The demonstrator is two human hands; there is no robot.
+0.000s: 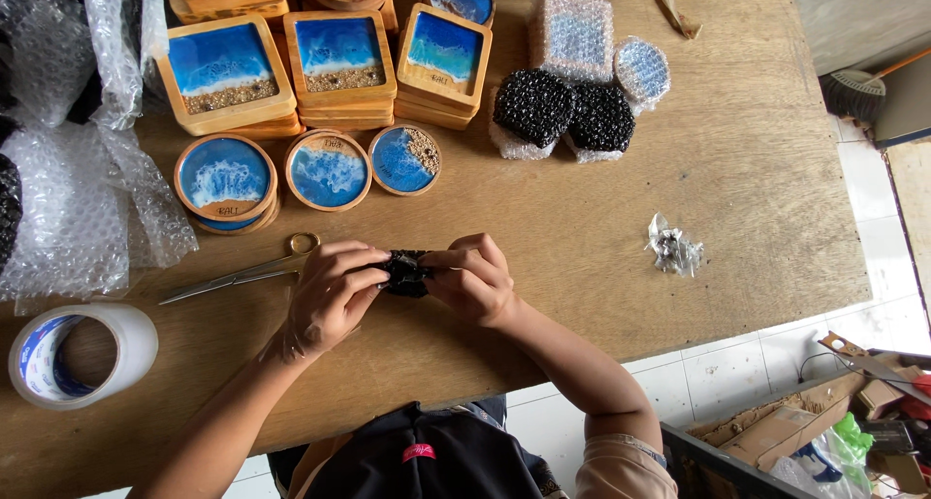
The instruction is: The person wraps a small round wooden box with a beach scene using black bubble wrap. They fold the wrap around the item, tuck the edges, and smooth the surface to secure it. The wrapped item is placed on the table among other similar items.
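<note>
Both forearms reach up from the bottom edge and meet over the wooden surface [621,218], elbows spread and wrists bent inward. At far left a roll of clear tape [82,354] stands beside crumpled bubble wrap [68,208]. Scissors [238,274] lie just left of the left hand [330,295], whose fingers curl closed, pinching one end of a small black bubble-wrapped bundle [405,273]. The right hand [472,281] grips the bundle's other end, thumb on top. Beyond them sit blue resin coasters [325,169], two black wrapped parcels [567,116] and, further right, a crumpled scrap of tape [674,249].
</note>
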